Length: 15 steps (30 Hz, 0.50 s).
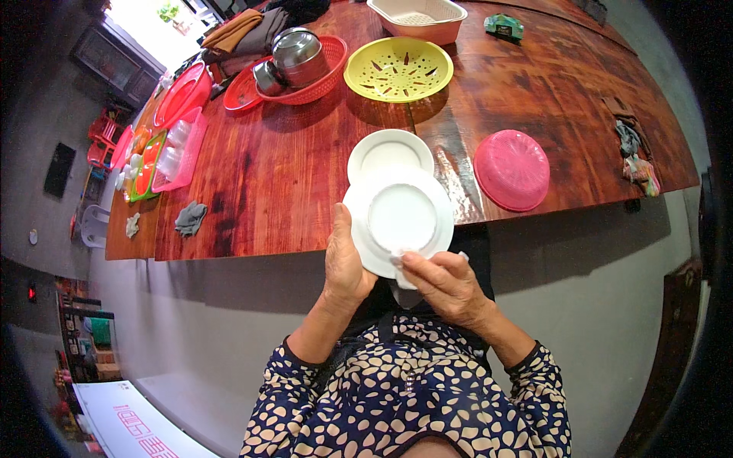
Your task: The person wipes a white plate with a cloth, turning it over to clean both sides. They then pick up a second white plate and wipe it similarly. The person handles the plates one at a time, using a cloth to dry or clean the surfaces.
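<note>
My left hand [346,260] grips the left rim of a white plate [402,217], its thumb along the edge. The plate's underside, with a round foot ring, faces me. In my right hand [446,280] is a white cloth or tissue [405,277], pressed against the plate's lower rim. Just beyond, another white plate [391,150] lies on the wooden table [275,189], partly covered by the held one. To the right of the plates sits an upturned pink plastic basket [511,170].
A yellow colander [399,70] and a red basket [338,63] with steel bowls [298,57] stand farther back. At left is a pink tray [186,154] with clear cups. Grey cloth [190,218] lies near the front edge. A green packet [504,27] is at the back right.
</note>
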Each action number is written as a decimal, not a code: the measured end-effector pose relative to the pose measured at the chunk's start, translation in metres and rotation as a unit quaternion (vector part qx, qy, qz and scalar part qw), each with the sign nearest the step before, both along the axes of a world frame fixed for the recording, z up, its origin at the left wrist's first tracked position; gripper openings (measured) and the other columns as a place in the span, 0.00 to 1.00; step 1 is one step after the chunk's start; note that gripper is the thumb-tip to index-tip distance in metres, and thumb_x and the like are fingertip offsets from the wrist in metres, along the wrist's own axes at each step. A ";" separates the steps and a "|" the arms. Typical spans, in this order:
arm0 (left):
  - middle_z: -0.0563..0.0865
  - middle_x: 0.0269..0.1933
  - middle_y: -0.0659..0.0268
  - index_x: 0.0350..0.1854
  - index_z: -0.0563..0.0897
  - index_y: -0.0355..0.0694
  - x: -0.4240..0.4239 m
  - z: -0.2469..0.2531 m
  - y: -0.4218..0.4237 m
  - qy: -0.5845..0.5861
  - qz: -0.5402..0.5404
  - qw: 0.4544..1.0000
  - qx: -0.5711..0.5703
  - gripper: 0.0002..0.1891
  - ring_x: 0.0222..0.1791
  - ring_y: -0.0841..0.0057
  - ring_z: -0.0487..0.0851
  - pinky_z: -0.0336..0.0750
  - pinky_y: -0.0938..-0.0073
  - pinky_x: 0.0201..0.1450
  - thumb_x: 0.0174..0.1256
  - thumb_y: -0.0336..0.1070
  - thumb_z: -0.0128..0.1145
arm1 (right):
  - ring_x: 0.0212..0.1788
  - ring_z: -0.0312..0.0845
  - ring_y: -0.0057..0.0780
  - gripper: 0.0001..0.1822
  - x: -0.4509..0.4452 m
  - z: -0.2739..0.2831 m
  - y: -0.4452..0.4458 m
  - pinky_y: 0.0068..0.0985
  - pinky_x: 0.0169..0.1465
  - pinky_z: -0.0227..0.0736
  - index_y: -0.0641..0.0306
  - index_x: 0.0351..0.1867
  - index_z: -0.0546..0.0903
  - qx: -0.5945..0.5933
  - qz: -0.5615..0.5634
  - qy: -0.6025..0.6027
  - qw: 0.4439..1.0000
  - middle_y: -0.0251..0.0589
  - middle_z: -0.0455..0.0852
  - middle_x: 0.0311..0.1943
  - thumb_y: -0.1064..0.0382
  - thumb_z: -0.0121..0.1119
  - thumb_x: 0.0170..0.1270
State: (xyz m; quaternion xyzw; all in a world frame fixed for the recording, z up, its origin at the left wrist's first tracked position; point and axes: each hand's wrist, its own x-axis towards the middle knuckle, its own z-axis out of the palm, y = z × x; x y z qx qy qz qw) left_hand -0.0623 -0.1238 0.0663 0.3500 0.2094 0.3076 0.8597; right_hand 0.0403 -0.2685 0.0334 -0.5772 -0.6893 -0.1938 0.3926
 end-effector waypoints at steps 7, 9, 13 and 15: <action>0.71 0.66 0.51 0.69 0.62 0.34 -0.004 0.000 0.000 0.018 -0.003 0.999 -0.046 0.30 0.66 0.61 0.72 0.67 0.58 0.69 0.78 0.54 0.31 | 0.32 0.75 0.39 0.10 0.033 -0.005 -0.029 0.31 0.32 0.74 0.68 0.37 0.77 0.043 -0.141 0.119 0.982 0.46 0.79 0.36 0.71 0.65 0.56; 0.72 0.66 0.50 0.69 0.62 0.34 -0.002 0.001 -0.003 0.022 -0.008 0.997 -0.070 0.29 0.65 0.60 0.73 0.69 0.58 0.68 0.78 0.53 0.31 | 0.31 0.75 0.39 0.15 0.032 0.000 -0.032 0.30 0.29 0.73 0.67 0.40 0.75 0.054 -0.072 0.121 0.989 0.46 0.78 0.35 0.67 0.68 0.55; 0.73 0.65 0.50 0.69 0.62 0.33 0.001 0.004 -0.009 0.044 -0.064 0.992 -0.102 0.27 0.64 0.61 0.74 0.71 0.58 0.67 0.79 0.49 0.33 | 0.31 0.75 0.32 0.23 0.033 0.003 -0.031 0.26 0.26 0.76 0.64 0.46 0.73 0.096 -0.103 0.078 0.987 0.44 0.74 0.39 0.65 0.71 0.51; 0.73 0.65 0.50 0.69 0.60 0.33 0.002 0.003 -0.010 0.039 -0.122 0.984 -0.124 0.26 0.62 0.61 0.76 0.72 0.60 0.66 0.79 0.47 0.33 | 0.30 0.76 0.30 0.25 0.040 0.006 -0.030 0.25 0.26 0.77 0.61 0.50 0.76 0.096 -0.113 0.073 0.986 0.42 0.74 0.40 0.70 0.70 0.47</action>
